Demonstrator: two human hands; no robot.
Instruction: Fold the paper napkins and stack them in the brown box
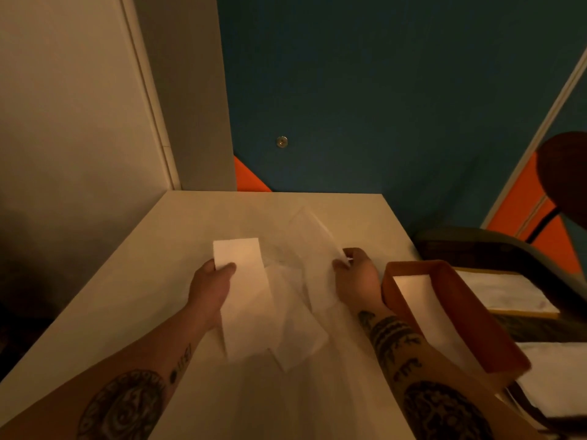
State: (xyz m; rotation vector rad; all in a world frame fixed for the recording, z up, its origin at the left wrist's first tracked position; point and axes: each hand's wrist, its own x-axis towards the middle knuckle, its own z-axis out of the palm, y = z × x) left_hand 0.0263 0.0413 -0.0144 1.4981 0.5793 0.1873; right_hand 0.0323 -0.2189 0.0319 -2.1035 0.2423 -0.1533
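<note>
A person at a pale table point(197, 236) works through a loose spread of paper napkins. The left hand point(211, 285) pinches a folded napkin point(243, 281) near its far end, thumb on top, the strip lifted off the surface and running back toward the body. The right hand point(355, 274) nips the edge of a flat napkin point(309, 239) between thumb and fingertips; how firmly cannot be told in the dim light. More unfolded napkins point(298, 338) lie overlapping between the two forearms.

The brown box point(495, 338) sits at the table's right side, just beside the right forearm, with white napkins point(422, 300) already lying in it.

The risks look plain enough. The paper is thin and limp, so the folded napkin may fall open on its way across. A tug on the flat sheet could drag its overlapping neighbours along, or tear it. The box appears to stand close to the table's right edge, perhaps partly over it, though the wide lens makes this hard to judge; a knock from the right elbow could shove it off.

Room is uneven. The left and far parts of the table are bare and free for folding. To the right, beyond the box, a chair point(495, 249) and more white sheets point(505, 290) crowd the space, and a wall point(79, 122) closes the left.
</note>
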